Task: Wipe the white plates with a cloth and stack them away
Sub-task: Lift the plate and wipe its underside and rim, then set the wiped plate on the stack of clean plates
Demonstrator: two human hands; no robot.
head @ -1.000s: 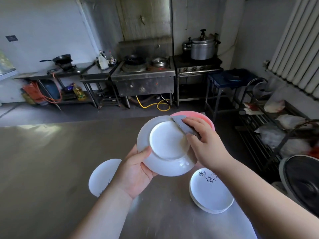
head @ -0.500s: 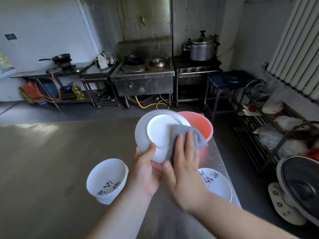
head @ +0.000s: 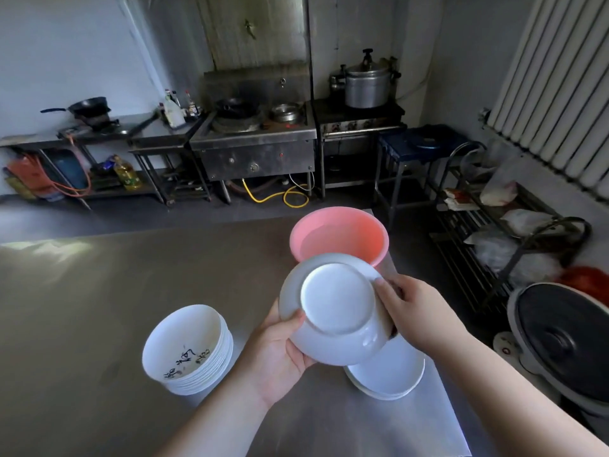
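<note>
Plate [head: 336, 301], pinched only at its rim by fingers [head: 295, 319] of left hand [head: 276, 354] and right hand [head: 418, 311], could slip onto the stack [head: 392, 374] beneath

one plate [head: 336, 308], two stacks [head: 188, 351] [head: 389, 374], one basin [head: 374, 235]

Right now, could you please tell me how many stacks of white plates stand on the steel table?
2. The left stack stands beside the left hand; the right stack lies partly hidden beneath the held plate, near the right hand.
</note>
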